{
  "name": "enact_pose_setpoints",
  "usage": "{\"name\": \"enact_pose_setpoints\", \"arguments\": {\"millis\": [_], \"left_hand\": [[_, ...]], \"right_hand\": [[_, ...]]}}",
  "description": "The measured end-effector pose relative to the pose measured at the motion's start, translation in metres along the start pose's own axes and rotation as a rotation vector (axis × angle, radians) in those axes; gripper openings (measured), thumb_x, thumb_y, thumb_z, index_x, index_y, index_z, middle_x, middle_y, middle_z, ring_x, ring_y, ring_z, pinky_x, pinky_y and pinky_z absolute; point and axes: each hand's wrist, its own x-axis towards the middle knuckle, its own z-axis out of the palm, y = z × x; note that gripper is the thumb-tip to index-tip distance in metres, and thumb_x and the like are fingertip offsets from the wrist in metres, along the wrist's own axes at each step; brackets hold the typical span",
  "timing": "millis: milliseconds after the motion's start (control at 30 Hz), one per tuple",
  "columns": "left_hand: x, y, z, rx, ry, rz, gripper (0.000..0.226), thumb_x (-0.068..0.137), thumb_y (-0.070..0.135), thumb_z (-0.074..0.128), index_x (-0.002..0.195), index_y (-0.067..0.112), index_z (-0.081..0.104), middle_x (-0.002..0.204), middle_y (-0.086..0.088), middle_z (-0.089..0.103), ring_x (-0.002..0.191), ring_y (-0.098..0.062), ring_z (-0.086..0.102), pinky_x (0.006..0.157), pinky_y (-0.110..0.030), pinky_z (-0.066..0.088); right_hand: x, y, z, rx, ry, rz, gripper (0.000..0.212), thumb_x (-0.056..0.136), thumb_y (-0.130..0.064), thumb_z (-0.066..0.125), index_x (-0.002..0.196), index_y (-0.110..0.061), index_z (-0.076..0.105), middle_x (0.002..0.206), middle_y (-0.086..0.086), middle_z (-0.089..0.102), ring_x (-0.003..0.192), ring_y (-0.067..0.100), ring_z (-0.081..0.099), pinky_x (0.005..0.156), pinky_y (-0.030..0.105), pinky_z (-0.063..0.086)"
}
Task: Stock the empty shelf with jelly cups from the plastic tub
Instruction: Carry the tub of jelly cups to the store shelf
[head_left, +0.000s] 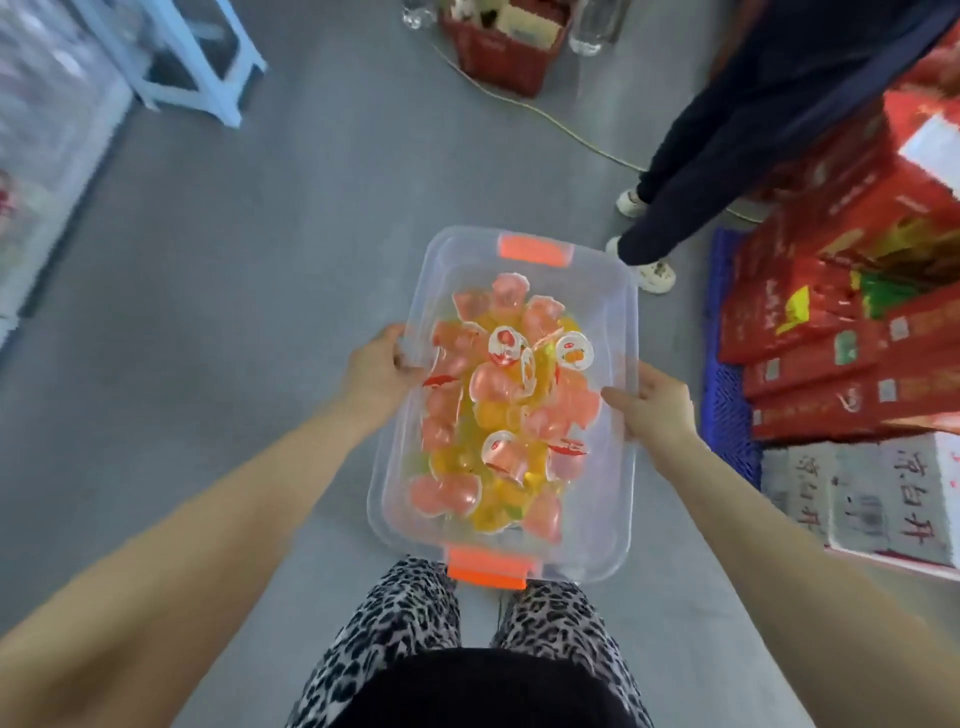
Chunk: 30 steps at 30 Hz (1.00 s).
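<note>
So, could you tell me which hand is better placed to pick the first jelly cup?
Right, marginally: the right hand has its thumb stretched inward over the tub rim toward the jelly cups, while the left hand curls round the opposite rim. Both carry it.

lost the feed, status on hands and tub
Left hand and right hand grip the plastic tub by its side rims. Jelly cups inside. Another person's legs ahead right.

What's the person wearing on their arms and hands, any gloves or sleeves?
Nothing shows on them: the left hand and right hand are gloveless, with no ring, watch or bracelet visible, and the left forearm and right forearm are bare, sleeveless. Below them appear leopard-print trousers and a black top.
</note>
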Motion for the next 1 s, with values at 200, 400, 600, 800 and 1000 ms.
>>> {"name": "enact_pose_setpoints", "arguments": {"millis": [200,400,600,800,1000], "left_hand": [[0.059,-0.044,-0.121,-0.050,0.135,-0.069,0.047,0.084,0.016,0.068,0.129,0.014,0.055,0.066,0.002,0.046,0.064,-0.018,0.047,0.059,-0.029,0.038],[0.137,-0.065,-0.217,-0.124,0.277,-0.118,0.035,0.083,0.022,0.072,0.116,0.015,0.062,0.063,0.006,0.043,0.054,-0.007,0.041,0.042,-0.011,0.031],[0.235,-0.076,-0.300,-0.128,0.334,-0.160,0.038,0.082,0.022,0.075,0.116,0.014,0.061,0.067,0.005,0.044,0.059,-0.010,0.043,0.051,-0.021,0.034],[0.342,-0.086,-0.378,-0.120,0.357,-0.180,0.046,0.082,0.024,0.074,0.124,0.017,0.057,0.074,0.003,0.047,0.064,-0.012,0.046,0.057,-0.025,0.039],[0.474,-0.093,-0.440,-0.211,0.342,-0.157,0.035,0.082,0.019,0.073,0.115,0.018,0.061,0.075,0.008,0.052,0.069,-0.014,0.051,0.062,-0.028,0.042]], "right_hand": [[0.037,-0.140,0.091,-0.069,-0.110,-0.126,0.023,0.080,-0.024,0.070,0.103,-0.024,0.070,0.088,0.002,0.072,0.070,0.023,0.070,0.063,0.034,0.060],[0.105,-0.277,0.163,-0.056,-0.175,-0.254,0.012,0.079,-0.019,0.074,0.090,-0.019,0.068,0.068,0.001,0.059,0.045,0.009,0.053,0.038,0.016,0.040],[0.188,-0.393,0.246,0.012,-0.253,-0.296,0.022,0.071,-0.021,0.075,0.091,-0.027,0.068,0.082,0.006,0.063,0.058,0.019,0.051,0.046,0.024,0.037],[0.266,-0.492,0.317,0.033,-0.299,-0.272,0.059,0.051,-0.035,0.069,0.110,-0.028,0.069,0.096,0.009,0.070,0.079,0.028,0.066,0.052,0.027,0.042],[0.343,-0.592,0.372,0.064,-0.274,-0.260,0.035,0.058,-0.018,0.068,0.093,-0.021,0.069,0.078,0.009,0.064,0.065,0.024,0.056,0.051,0.030,0.040]]}}
